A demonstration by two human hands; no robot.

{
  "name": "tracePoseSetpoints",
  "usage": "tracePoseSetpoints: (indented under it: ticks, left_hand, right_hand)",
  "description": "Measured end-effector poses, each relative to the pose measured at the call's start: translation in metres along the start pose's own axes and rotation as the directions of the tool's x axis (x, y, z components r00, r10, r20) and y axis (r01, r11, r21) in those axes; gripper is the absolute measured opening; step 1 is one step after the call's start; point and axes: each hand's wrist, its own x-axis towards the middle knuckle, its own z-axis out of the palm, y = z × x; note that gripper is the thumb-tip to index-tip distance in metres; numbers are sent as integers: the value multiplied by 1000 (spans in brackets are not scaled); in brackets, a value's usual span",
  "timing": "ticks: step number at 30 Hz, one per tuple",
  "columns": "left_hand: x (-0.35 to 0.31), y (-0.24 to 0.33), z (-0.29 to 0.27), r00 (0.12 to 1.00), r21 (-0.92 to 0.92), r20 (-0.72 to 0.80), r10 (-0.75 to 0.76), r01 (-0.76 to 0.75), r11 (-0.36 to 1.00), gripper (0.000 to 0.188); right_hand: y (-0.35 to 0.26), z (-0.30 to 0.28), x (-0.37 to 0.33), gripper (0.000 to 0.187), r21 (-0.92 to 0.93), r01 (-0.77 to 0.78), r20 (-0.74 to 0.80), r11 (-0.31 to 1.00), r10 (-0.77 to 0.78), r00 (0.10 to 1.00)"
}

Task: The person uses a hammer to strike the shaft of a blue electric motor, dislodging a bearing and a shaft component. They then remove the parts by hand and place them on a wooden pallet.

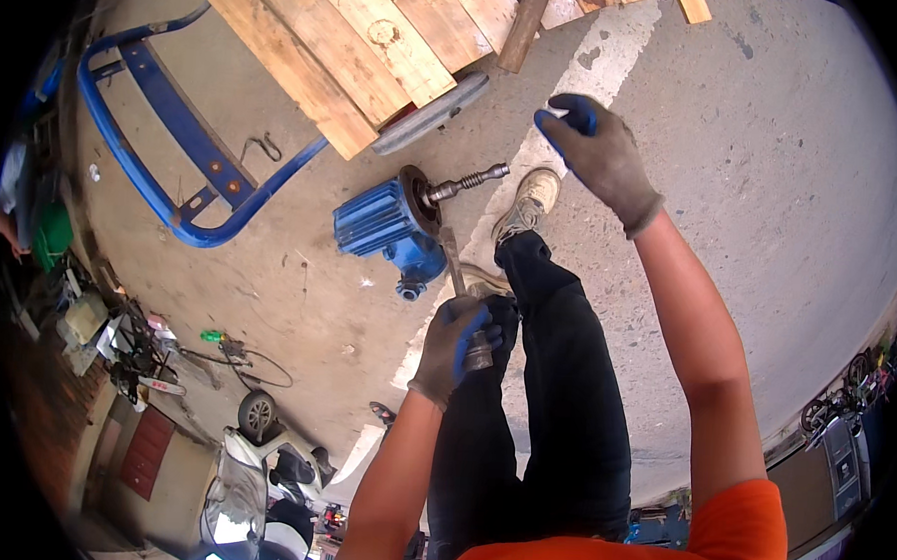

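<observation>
Head view: your left hand [458, 345], in grey-blue work glove, fingers wrapped tight round handle end of metal tool [458, 285]; tool shaft runs up toward blue electric motor [386, 227], tip near its flange. Motor lies on its side on concrete ground [773, 174], threaded shaft [465, 184] pointing toward your foot [528, 201]. Your right hand [599, 156], gloved, raised above ground, fingers loosely curled, holding nothing visible. Wooden pallet [359, 36] sits behind motor, blue steel frame [164, 137] beside it.
</observation>
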Motion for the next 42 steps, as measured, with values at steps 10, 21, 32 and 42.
tracePoseSetpoints:
  ticks: [10, 21, 32, 42]
  left_hand:
    - [62, 6, -65, 982, 158, -150, -117, 141, 977, 20]
    - [43, 91, -104, 987, 436, -152, -53, 115, 893, 45]
    - [28, 178, -173, 941, 822, 335, -44, -270, 501, 43]
    - [115, 180, -142, 828, 820, 547, -125, -501, 276, 65]
  right_hand:
    - [-11, 6, 238, 34, -863, 78, 33, 500, -98, 995]
    - [-40, 37, 213, 40, -159, 6, -414, 987, -72, 908]
    - [48, 172, -130, 56, 750, 174, -417, 638, 254, 873]
    - [207, 281, -214, 16, 216, 188, -683, 958, 10, 730]
